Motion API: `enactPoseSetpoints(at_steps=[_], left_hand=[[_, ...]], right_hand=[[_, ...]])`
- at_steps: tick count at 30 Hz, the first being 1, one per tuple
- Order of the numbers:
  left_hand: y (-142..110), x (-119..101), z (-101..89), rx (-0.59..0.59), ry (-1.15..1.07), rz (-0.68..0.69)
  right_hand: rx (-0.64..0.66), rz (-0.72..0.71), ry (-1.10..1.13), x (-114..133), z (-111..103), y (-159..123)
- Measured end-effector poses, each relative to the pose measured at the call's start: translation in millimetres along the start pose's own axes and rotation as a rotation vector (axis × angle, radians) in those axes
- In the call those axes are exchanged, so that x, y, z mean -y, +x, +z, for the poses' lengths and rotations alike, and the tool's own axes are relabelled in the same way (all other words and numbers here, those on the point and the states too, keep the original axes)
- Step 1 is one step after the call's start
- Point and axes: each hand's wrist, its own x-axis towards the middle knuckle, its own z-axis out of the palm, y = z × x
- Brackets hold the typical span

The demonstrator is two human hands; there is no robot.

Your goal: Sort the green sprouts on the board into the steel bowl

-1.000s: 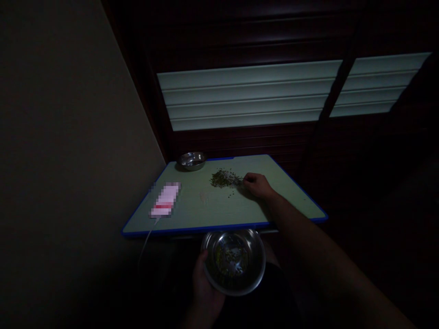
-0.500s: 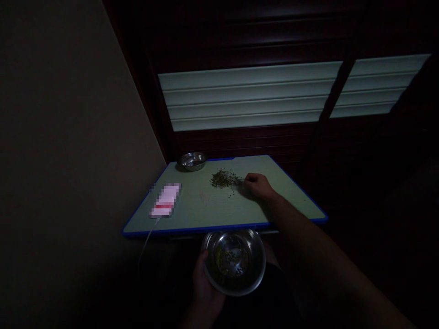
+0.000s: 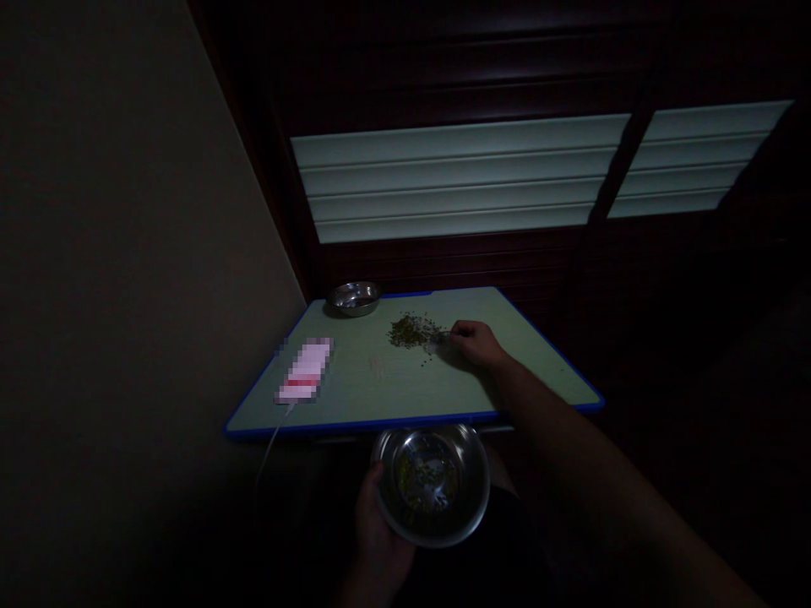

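My left hand [image 3: 375,532] grips the rim of a steel bowl [image 3: 432,483] held below the near edge of the table; a few small greenish grains lie in its bottom. My right hand [image 3: 476,342] rests on the pale green tabletop [image 3: 405,380], fingers curled and pinched at the right edge of a small heap of greenish grains [image 3: 410,329]. What the fingertips hold is too small to make out.
A second small steel bowl [image 3: 353,296] stands at the table's far left corner. A phone [image 3: 306,369] with a white cable lies near the left edge. The table has a blue rim, with a wall to the left and dark louvred shutters behind.
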Motion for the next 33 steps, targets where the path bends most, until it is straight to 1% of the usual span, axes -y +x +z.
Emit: enactPoseSetpoints(at_steps=[6,10,16,23,29,33], left_hand=[[0.8,0.9,0.5,-0.012,-0.008,-0.001],[1.3,1.1,-0.1,-0.012,-0.009,-0.019],[0.9,1.1,0.0,-0.037,-0.005,-0.002],[0.2,1.3,0.2,0.009,-0.013,0.017],[-1.0,1.7,0.3,0.006,-0.007,0.008],[-0.4,1.5,-0.4,-0.005,-0.020,0.004]], right_hand=[[-0.006,-0.011,0.010,-1.2,1.2,-0.5],[0.023,-0.014,0.000,-1.6,1.1,-0.8],[0.029,-0.017,0.009,1.8,-0.6,-1.1],[0.070,0.032,0.047,2.1,0.7,-1.9],[0.019,-0.001,-0.028,-1.3,2.2,0.3],[-0.052,-0.007,-0.120,-1.4,1.3,0.4]])
